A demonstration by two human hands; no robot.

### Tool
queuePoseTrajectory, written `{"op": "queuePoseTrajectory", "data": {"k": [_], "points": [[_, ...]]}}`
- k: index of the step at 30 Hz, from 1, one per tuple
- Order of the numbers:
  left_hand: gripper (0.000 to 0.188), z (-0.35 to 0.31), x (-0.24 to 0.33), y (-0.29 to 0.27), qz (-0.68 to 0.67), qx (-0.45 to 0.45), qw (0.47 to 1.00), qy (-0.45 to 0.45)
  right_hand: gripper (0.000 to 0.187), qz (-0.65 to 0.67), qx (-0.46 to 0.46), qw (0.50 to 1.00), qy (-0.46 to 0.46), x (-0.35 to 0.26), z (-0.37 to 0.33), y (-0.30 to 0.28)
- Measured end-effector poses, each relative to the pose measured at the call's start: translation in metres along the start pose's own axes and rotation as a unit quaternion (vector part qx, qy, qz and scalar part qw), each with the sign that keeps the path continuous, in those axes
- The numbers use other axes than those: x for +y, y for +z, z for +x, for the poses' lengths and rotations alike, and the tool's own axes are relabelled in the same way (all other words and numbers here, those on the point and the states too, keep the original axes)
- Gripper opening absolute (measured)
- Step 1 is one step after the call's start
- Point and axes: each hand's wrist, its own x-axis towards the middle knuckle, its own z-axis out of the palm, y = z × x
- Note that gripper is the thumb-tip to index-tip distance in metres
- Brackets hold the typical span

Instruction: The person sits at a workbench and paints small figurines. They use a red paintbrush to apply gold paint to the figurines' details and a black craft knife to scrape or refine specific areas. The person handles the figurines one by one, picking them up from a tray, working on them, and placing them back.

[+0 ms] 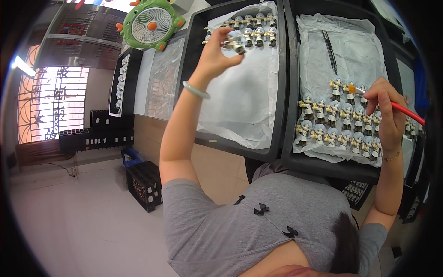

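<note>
Above the left tray (230, 145), a figurine (237, 45) was tilted, motion-blurred, and pinched between the thumb and fingers of my left hand (216, 54), the grip opened only part way. Rows of figurines (259, 35) were arrayed just beyond on white paper (235, 101). Over the right tray (332, 171), my right hand (386, 108) clasped a red-handled brush (406, 112), fingers closed; bristle contact could not be determined.

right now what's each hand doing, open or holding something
Left hand: closed on a small painted figurine, slightly blurred.
Right hand: closed on a red-handled paintbrush.
</note>
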Motion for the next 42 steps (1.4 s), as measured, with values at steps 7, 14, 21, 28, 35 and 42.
{"op": "queuePoseTrajectory", "data": {"k": [7,14,21,28,35,42], "points": [[0.064,-0.014,-0.098,-0.006,0.271,-0.088,0.959,-0.002,0.024,-0.051,-0.037,0.997,-0.049,-0.004,0.003,0.002],[0.069,-0.009,-0.067,-0.007,0.357,-0.075,0.931,0.011,0.026,-0.033,-0.001,0.998,-0.052,-0.005,0.003,-0.004],[0.033,0.024,0.075,0.125,0.09,-0.114,0.945,0.293,0.031,-0.055,0.061,0.996,-0.046,0.006,0.006,-0.015],[0.024,0.047,0.121,0.188,0.222,-0.348,0.9,0.137,0.028,-0.017,0.073,0.997,-0.013,0.021,0.01,-0.008],[0.04,0.006,0.124,0.099,-0.38,-0.265,0.882,-0.089,0.027,0.01,0.073,0.995,-0.06,0.002,0.004,-0.01],[0.072,-0.036,0.134,0.065,-0.545,-0.221,0.803,-0.099,0.025,-0.01,0.014,0.995,-0.096,-0.012,-0.001,0.0]]}}
